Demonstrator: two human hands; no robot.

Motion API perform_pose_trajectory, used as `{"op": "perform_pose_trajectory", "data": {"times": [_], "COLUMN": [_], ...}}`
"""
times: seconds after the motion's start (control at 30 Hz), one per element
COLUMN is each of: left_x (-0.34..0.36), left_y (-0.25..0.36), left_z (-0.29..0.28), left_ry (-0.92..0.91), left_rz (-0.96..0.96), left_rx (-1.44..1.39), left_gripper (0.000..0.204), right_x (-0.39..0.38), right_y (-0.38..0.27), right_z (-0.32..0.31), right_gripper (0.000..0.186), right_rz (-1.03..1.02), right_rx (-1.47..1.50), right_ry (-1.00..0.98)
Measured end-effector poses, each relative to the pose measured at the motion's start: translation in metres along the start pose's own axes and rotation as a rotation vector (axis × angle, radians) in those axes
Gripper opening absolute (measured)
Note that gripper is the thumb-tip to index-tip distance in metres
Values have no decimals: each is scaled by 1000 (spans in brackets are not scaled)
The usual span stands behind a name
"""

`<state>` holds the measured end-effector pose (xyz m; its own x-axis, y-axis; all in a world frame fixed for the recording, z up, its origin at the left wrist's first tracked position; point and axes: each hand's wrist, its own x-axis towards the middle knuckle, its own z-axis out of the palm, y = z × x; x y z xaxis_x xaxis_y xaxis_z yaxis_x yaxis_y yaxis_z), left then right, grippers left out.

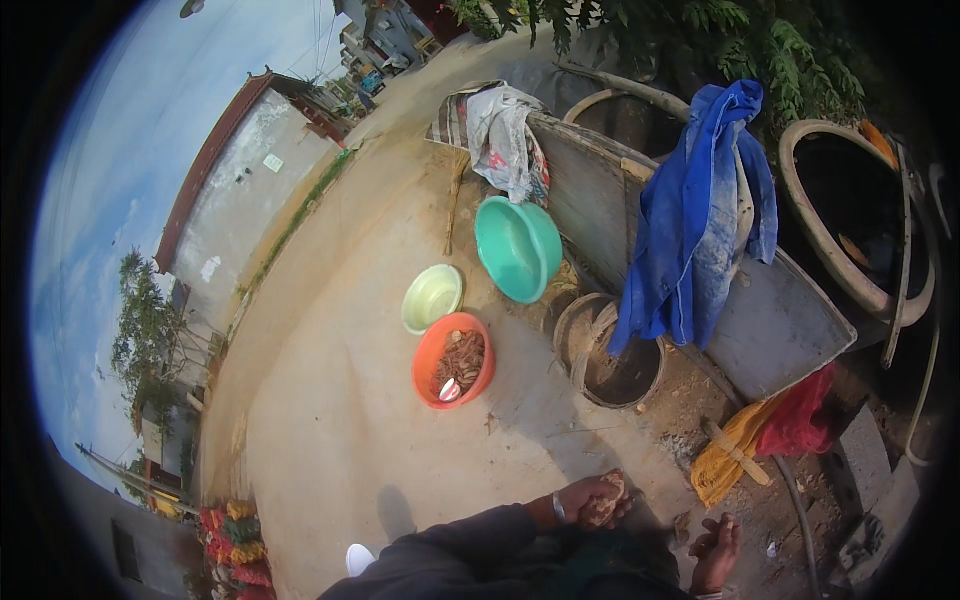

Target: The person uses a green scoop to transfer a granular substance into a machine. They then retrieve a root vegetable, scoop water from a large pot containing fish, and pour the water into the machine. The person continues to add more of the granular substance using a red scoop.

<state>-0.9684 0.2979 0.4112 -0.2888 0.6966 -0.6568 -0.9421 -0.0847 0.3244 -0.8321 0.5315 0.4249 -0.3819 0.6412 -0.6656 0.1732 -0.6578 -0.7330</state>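
Note:
My left hand (583, 499), with a bracelet at its wrist, is closed around a rough brownish lump (604, 506); its exact kind cannot be made out. Low at the right, my right hand (716, 556) is turned palm up, its fingers half curled but apart, and nothing shows in it. Ahead of the hands, an orange basin (424, 368) on the ground holds many brown pieces (460, 358) and a small white and red item (450, 390). Touching its far side is a pale yellow-green basin (433, 300), with nothing visible inside.
A teal basin (518, 250) leans near a grey panel (590, 185). Beside that stands a worn bucket (566, 345). A blue jacket (690, 230) hangs over the panel. Yellow mesh (722, 474) and red mesh (800, 418) lie at right, near a hose (797, 500).

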Motion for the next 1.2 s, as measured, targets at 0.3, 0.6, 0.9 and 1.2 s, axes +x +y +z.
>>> {"op": "perform_pose_trajectory", "data": {"times": [0.3, 0.6, 0.9, 1.2], "left_x": [-25, -40, -44, -40], "left_y": [-4, 3, 14, 16], "left_z": [-2, -1, -3, -6], "left_ry": [-103, -145, -139, -151], "left_rz": [30, 84, 105, 107], "left_rx": [57, -23, -71, -56], "left_gripper": [21, 15, 23, 24], "right_x": [42, 39, 53, 72], "right_y": [51, 17, 25, 27], "right_z": [-78, -93, -125, -132], "right_gripper": [57, 36, 31, 33], "right_rz": [217, 1, -429, -204], "right_rx": [-137, -472, -467, -135], "right_ry": [-697, -466, -506, -33]}}
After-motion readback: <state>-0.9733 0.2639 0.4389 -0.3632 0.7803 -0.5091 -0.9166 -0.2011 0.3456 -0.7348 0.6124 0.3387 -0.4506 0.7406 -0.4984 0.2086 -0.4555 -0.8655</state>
